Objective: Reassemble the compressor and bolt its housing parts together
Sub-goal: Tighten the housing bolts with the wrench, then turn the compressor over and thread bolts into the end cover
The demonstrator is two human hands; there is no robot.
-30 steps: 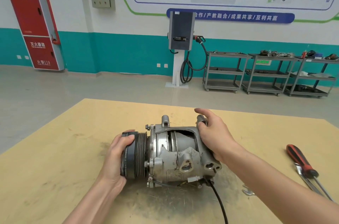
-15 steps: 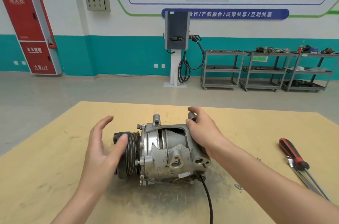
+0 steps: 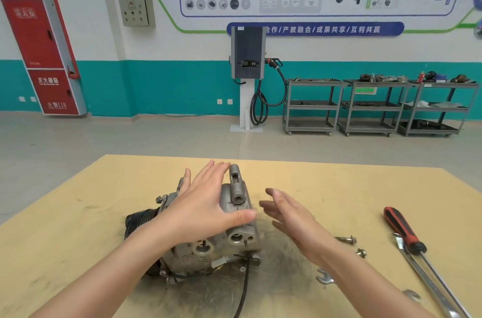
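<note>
— Where is the compressor (image 3: 208,242) sitting?

— Mid-table (image 3: 78,239), rear end facing me. I am laying my left hand (image 3: 206,203) flat on top, steadying it. My right hand (image 3: 289,213) is hovering beside it, fingers spread, holding nothing.

— Bolts (image 3: 347,239)?

— Lying loose to the right, awaiting fitting.

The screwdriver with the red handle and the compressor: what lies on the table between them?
In the head view, the open right hand hovers there, above a loose bolt, a nut and a wrench end.
</note>
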